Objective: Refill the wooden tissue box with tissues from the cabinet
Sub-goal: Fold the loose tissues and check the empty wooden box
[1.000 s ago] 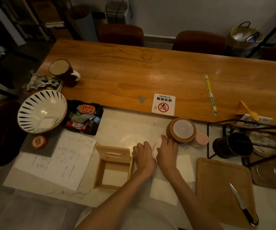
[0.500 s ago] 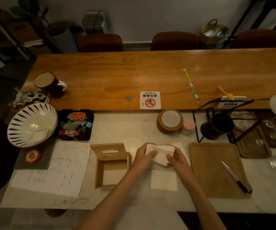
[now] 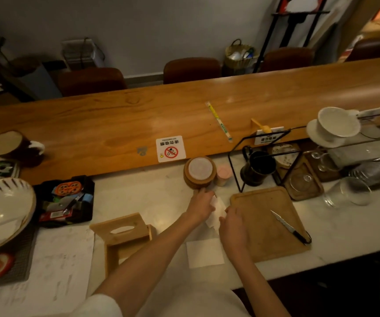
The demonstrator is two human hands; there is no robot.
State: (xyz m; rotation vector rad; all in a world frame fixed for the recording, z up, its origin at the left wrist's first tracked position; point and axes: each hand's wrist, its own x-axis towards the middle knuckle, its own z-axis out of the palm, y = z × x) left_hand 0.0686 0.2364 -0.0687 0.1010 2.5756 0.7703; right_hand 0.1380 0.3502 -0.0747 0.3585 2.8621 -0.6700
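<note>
Head view: left hand [image 3: 200,205] and right hand [image 3: 232,225] pinch tissue [image 3: 216,212] between them.

Bare marble counter [image 3: 143,197] lies open between the wooden tissue box [image 3: 125,239], black tray [image 3: 66,202] and coaster stack [image 3: 199,171].

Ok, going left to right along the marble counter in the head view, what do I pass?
Striped bowl → black tray of oddments → wooden tissue box → left hand → right hand → cutting board → knife → glass.

Dim, warm indoor light; soft glare on desk [image 3: 207,124]; motion blur throughout; wide-angle bowing at frame edges; corners dark.
</note>
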